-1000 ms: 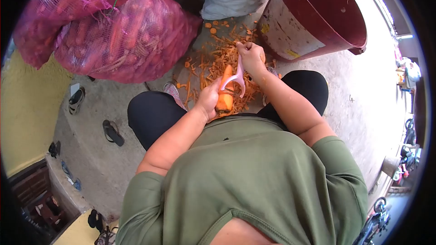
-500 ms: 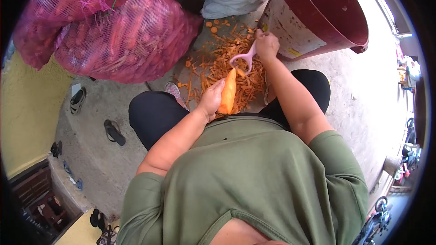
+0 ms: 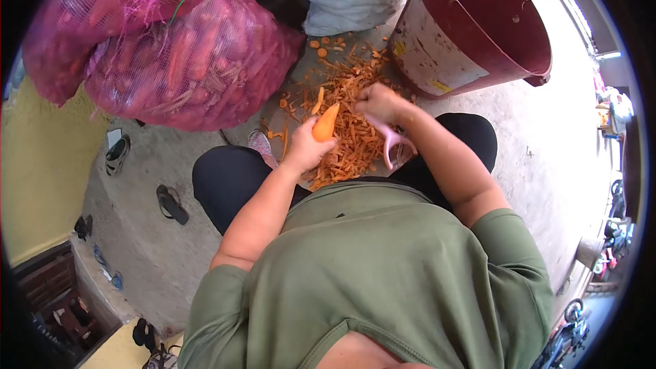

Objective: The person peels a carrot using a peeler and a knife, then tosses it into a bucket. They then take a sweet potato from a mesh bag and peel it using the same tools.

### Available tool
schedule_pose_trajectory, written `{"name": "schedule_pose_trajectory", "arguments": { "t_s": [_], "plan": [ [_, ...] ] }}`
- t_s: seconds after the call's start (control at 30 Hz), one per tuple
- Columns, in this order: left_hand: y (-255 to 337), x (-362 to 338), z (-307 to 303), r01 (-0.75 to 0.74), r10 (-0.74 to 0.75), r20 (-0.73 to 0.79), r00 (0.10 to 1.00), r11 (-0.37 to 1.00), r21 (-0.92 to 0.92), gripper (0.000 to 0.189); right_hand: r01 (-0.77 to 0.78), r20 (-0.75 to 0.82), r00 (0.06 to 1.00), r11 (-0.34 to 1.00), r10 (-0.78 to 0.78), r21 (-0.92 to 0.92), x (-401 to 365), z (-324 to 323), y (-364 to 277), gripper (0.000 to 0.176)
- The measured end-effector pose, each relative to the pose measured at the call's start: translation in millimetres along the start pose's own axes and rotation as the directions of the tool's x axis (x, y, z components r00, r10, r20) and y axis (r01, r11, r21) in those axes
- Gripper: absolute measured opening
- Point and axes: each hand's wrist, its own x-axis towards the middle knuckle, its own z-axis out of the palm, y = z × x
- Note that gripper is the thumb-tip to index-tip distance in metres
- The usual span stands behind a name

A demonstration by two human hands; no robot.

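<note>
Left hand (image 3: pixel 304 149): grip closed round the lower end of a carrot (image 3: pixel 326 123), which points tip up above the peelings (image 3: pixel 350 143) heaped on the floor. Right hand (image 3: pixel 378 102): grip closed on a pink peeler (image 3: pixel 391 142), just beside the carrot. Red bucket (image 3: pixel 478 27) stands beyond.

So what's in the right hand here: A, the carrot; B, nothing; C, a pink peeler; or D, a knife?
C: the right hand grips a pink peeler, its head pointing down towards the lap, while the carrot is in the left hand.
</note>
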Motion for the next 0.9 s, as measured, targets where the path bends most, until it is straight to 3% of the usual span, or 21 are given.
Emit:
{"name": "schedule_pose_trajectory", "arguments": {
  "t_s": [0.13, 0.43, 0.5, 0.57, 0.6, 0.67, 0.7, 0.73, 0.77, 0.83, 0.87, 0.9],
  "plan": [
    [1, 1, -2, 0.009, 0.011, -0.094, 0.995, 0.978, 0.209, 0.051, 0.079, 0.209, 0.976, 0.996, -0.067, -0.046, -13, 12, -14, 0.033],
    [-1, 5, -1, 0.028, 0.017, -0.141, 0.990, 0.950, 0.312, 0.050, 0.116, 0.265, 0.960, 0.988, -0.085, -0.101, -15, 16, -13, 0.029],
    [0, 4, 0, 0.042, 0.002, -0.132, 0.991, 0.944, 0.327, 0.048, 0.238, 0.293, 0.937, 0.962, -0.191, -0.134, -11, 22, -6, 0.026],
    [3, 5, 2, 0.070, -0.041, -0.091, 0.995, 0.938, 0.340, 0.046, 0.254, 0.302, 0.935, 0.945, -0.186, -0.205, -3, 29, 1, 0.023],
    [4, 3, 7, -0.063, 0.085, -0.053, 0.995, 0.943, 0.326, 0.045, 0.212, 0.294, 0.947, 0.942, -0.131, -0.261, 3, 35, 0, 0.021],
    [7, -1, 19, -0.327, 0.338, 0.015, 0.941, 0.900, 0.288, 0.043, 0.144, 0.292, 0.955, 0.934, -0.044, -0.328, 25, 50, 21, 0.020],
    [9, -1, 24, -0.323, 0.329, 0.023, 0.944, 0.908, 0.267, 0.044, 0.119, 0.307, 0.952, 0.933, -0.010, -0.339, 41, 68, 46, 0.022],
    [11, -1, 27, -0.314, 0.319, 0.022, 0.948, 0.917, 0.246, 0.044, -0.032, 0.301, 0.950, 0.981, 0.089, -0.191, 53, 84, 71, 0.025],
    [13, 2, 26, -0.307, 0.311, 0.017, 0.950, 0.924, 0.227, 0.045, -0.052, 0.262, 0.960, 0.981, 0.101, -0.188, 52, 85, 70, 0.028],
    [6, 8, 13, -0.142, 0.142, -0.023, 0.990, 0.990, 0.005, 0.046, -0.102, 0.187, 0.973, 0.979, 0.136, -0.178, 39, 86, 64, 0.034],
    [8, 10, 10, -0.042, 0.044, 0.005, 0.999, 0.975, -0.217, 0.044, -0.137, 0.193, 0.972, 0.990, 0.137, -0.015, 30, 80, 61, 0.034],
    [6, 14, 7, -0.047, 0.052, 0.005, 0.999, 0.924, -0.381, 0.044, -0.170, 0.252, 0.957, 0.982, 0.146, 0.078, 18, 68, 48, 0.034]
  ]
}}
